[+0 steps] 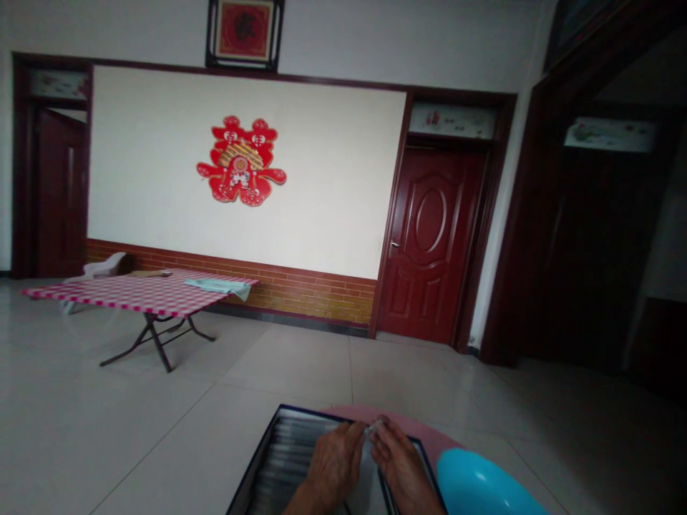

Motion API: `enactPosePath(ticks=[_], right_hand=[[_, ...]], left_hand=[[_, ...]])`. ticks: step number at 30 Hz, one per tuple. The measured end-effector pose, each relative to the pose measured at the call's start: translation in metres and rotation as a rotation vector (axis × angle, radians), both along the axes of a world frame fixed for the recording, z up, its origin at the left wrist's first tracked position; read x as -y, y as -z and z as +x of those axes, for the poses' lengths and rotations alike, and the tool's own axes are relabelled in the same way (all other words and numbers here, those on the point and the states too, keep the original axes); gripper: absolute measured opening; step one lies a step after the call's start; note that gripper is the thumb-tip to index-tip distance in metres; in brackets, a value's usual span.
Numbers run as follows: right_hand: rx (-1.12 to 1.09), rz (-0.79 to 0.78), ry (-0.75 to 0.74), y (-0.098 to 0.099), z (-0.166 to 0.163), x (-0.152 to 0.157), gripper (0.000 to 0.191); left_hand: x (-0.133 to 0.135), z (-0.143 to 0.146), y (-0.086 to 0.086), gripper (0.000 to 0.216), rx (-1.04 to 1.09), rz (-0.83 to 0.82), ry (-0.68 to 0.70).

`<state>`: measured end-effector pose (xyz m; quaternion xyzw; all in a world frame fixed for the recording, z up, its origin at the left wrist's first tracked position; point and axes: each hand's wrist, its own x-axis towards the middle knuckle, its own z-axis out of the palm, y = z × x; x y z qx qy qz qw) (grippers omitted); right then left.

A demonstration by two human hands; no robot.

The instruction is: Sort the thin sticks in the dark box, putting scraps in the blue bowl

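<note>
Down at the bottom of the view, a person's left hand (335,465) and right hand (401,466) meet over an open, dark-rimmed box (284,458). Together they pinch a small clear, glinting piece (374,429), so both hands are closed on it at the fingertips, not clenched into fists. It is too small and blurred to say exactly what it is. The piece sits above the far part of the box, near its rim and clear of the contents.

Inside the box, rows of grey, silvery strips (287,458) lie packed side by side, though the hands and the lower edge of the view hide much of them. The far rim of the box overlaps a round pink surface (370,413), and a bright blue plastic basin (483,486) sits just beside the box on the right, close to the right hand.

Well ahead, across the pale tiled floor (161,422), stands a folding table (153,336) with a red-and-white checked cloth (139,295). A folded pale cloth (219,287) lies near the tabletop's right corner, and a white chair (104,265) stands behind its far edge. On the wall behind, a red paper-cut decoration (241,161) hangs below a framed red picture (245,32), with a dark red door (429,243) to the right.
</note>
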<state>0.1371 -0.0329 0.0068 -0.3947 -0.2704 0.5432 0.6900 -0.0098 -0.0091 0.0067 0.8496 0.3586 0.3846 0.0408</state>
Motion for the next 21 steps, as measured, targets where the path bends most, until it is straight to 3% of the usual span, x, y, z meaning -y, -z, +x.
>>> enactPosePath(ticks=[13,21], right_hand=[[0.058,-0.014,0.011,-0.012,-0.005,0.007,0.057],[0.257,0.03,0.044,0.0,0.0,0.0,0.054]], left_hand=[[0.001,-0.001,-0.003,0.036,-0.024,-0.062,0.009],[-0.004,0.002,0.003,0.029,-0.015,-0.054,-0.001]])
